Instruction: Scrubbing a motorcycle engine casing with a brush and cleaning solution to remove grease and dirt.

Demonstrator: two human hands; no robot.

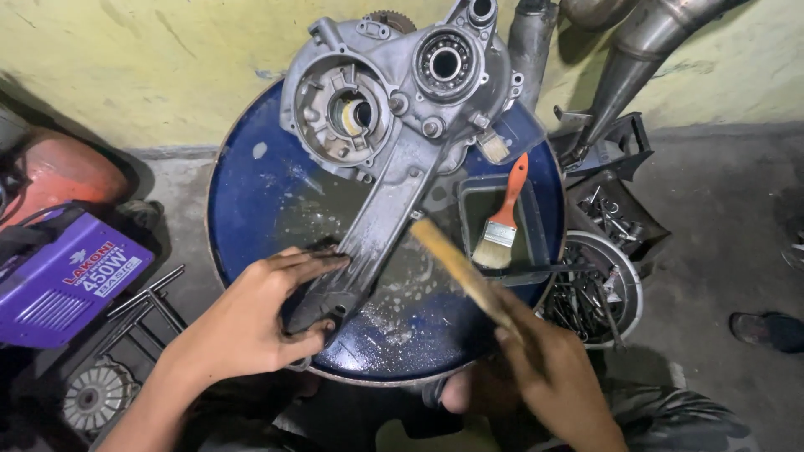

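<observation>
Hands: left hand [251, 322] clamped on near end of engine casing, fingers curled over its narrow arm; right hand [548, 368] closed round handle of wooden brush, raised over the drum top, blurred.
Drum: blue drum [243, 201] seen from above, wet and speckled top, centre of scene, against yellow wall [134, 59].
Engine casing: grey metal engine casing [394, 109] lying on drum top, wide round end far, narrow arm running near-left into left hand; bearing visible at far right of it.
Welder box: purple machine box [59, 280] on floor, left of drum.
Exhaust pipes: metal exhaust pipes [628, 59] leaning at wall, far right.
Parts bowl: round bowl of bolts and scrap [599, 289] just right of drum.
Tray: small dark tray [536, 226] on right of drum top, liquid inside.
Wooden brush: wooden brush [456, 264] angled far-left from right hand, over drum.
Paintbrush: orange-handled paintbrush [502, 218] resting in tray, bristles near.
</observation>
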